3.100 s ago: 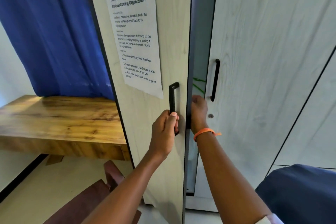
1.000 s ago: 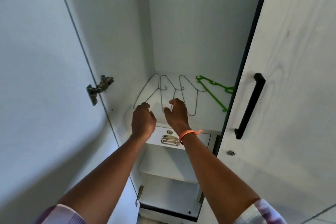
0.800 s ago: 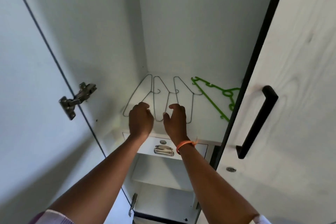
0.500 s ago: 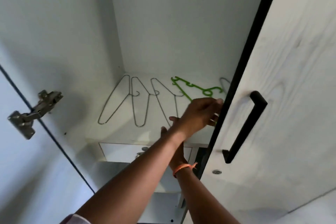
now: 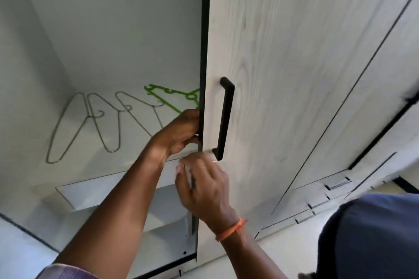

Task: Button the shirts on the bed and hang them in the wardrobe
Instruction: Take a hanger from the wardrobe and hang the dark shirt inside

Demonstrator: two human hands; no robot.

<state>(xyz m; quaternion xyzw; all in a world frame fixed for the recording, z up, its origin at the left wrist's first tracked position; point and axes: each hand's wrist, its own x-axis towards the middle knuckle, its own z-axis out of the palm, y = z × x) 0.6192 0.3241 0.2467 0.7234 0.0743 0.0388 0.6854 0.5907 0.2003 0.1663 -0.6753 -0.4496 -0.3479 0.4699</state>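
Wardrobe (image 5: 118, 36) stands open, wire hangers (image 5: 90, 124) and a green hanger (image 5: 172, 99) lying on its shelf toward 10 o'clock. Left hand (image 5: 179, 131) curls its fingers round the dark edge of the closed door (image 5: 283, 75). Right hand (image 5: 204, 190), at 6 o'clock of it, grips that same edge below the black handle (image 5: 225, 118).

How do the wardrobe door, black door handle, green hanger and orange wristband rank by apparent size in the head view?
1. wardrobe door
2. black door handle
3. green hanger, partly hidden behind the door
4. orange wristband
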